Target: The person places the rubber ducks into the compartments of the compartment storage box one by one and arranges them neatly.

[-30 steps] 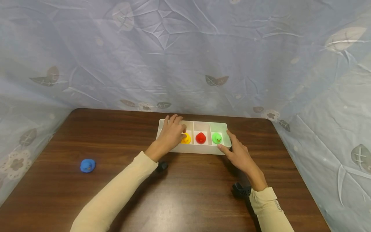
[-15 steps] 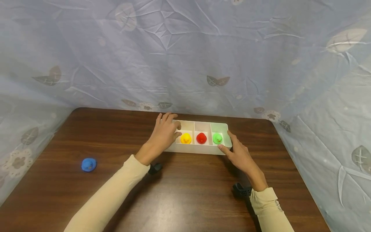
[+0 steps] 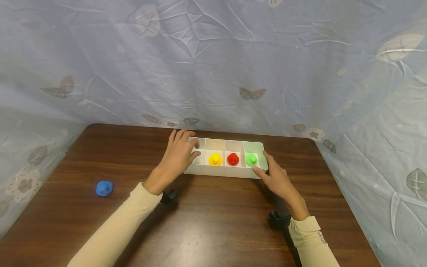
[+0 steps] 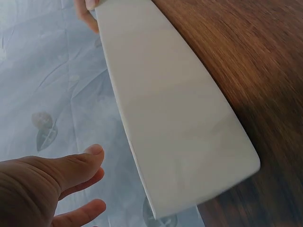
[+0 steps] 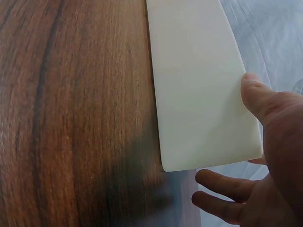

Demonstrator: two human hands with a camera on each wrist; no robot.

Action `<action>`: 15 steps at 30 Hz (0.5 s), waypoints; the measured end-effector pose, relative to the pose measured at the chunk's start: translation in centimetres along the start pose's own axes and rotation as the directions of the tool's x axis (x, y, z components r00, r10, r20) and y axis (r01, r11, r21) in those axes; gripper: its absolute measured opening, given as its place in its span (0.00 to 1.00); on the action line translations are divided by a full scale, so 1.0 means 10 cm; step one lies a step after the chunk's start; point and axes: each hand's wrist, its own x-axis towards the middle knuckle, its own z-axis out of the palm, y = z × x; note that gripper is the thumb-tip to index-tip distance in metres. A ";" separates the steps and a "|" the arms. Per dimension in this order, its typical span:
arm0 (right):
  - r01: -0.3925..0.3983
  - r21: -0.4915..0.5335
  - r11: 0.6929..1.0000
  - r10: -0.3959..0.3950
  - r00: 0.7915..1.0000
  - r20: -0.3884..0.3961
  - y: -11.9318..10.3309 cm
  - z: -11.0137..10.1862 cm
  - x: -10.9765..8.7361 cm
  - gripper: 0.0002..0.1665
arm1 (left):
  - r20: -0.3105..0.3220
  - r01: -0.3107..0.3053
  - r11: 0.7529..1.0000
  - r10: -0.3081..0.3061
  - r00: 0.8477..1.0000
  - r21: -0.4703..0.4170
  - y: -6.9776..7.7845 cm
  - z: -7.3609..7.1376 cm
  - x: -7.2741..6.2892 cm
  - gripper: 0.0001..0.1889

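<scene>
A white divided tray lies across the far part of the table. From left to right its compartments hold a yellow rubber duck, a red rubber duck and a green rubber duck; the leftmost compartment shows no duck. My left hand hovers by the tray's left end, fingers loosely spread and holding nothing. In the left wrist view its thumb is apart from the tray wall. My right hand grips the tray's right end, thumb on the front rim.
A blue rubber duck sits alone on the left of the dark wooden table. Patterned cloth hangs behind the table and along both sides. A black strap shows at my right wrist.
My left hand has moved left from over the yellow duck to the tray's left end, uncovering the yellow duck and the leftmost compartment. My right hand stays at the tray's right end.
</scene>
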 end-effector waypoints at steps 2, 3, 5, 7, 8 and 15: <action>0.001 0.001 1.000 -0.001 1.000 0.002 -0.01 0.00 0.01 0.55 | -0.013 0.010 1.000 -0.010 1.000 -0.002 -0.04 -0.03 -0.04 0.11; 0.002 0.002 1.000 -0.002 1.000 0.002 -0.01 0.00 0.01 0.55 | -0.019 0.014 1.000 -0.014 1.000 -0.002 -0.07 -0.04 -0.07 0.11; 0.004 0.003 1.000 -0.004 1.000 0.005 -0.01 0.00 0.01 0.55 | -0.029 0.028 1.000 -0.028 0.999 -0.006 -0.12 -0.07 -0.12 0.12; 0.003 -0.002 1.000 -0.003 1.000 0.006 -0.01 0.00 0.01 0.55 | -0.036 0.044 0.999 -0.044 0.998 -0.009 -0.18 -0.08 -0.16 0.13; 0.002 -0.004 1.000 -0.002 1.000 0.006 -0.01 0.00 0.01 0.55 | -0.042 0.049 0.999 -0.049 0.998 -0.010 -0.20 -0.09 -0.19 0.13; -0.013 -0.003 1.000 0.013 1.000 0.007 -0.01 0.00 0.00 0.55 | -0.059 0.080 0.997 -0.081 0.995 -0.022 -0.38 -0.17 -0.34 0.17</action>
